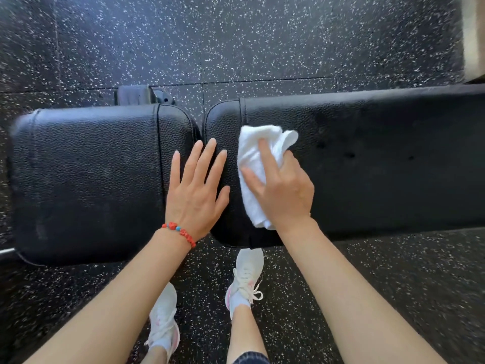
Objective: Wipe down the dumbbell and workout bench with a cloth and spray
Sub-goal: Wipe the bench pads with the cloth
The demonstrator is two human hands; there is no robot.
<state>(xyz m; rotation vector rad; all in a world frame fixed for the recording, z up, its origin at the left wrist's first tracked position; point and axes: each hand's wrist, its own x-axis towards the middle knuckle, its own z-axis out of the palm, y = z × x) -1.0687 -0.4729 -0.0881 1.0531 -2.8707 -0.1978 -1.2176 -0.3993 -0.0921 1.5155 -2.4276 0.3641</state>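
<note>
A black padded workout bench point(380, 164) runs across the view in two sections, a seat pad point(89, 177) on the left and a long back pad on the right. My right hand point(283, 190) presses a crumpled white cloth point(254, 153) onto the left end of the back pad. My left hand point(196, 185), with a red bead bracelet at the wrist, lies flat with fingers spread across the gap between the two pads. No dumbbell or spray bottle is in view.
Black rubber floor point(236, 43) with white speckles surrounds the bench. A black frame part point(136, 94) of the bench sticks out behind the seat pad. My white sneakers point(246, 277) stand close to the front edge. A pale object point(473, 35) sits at the far right.
</note>
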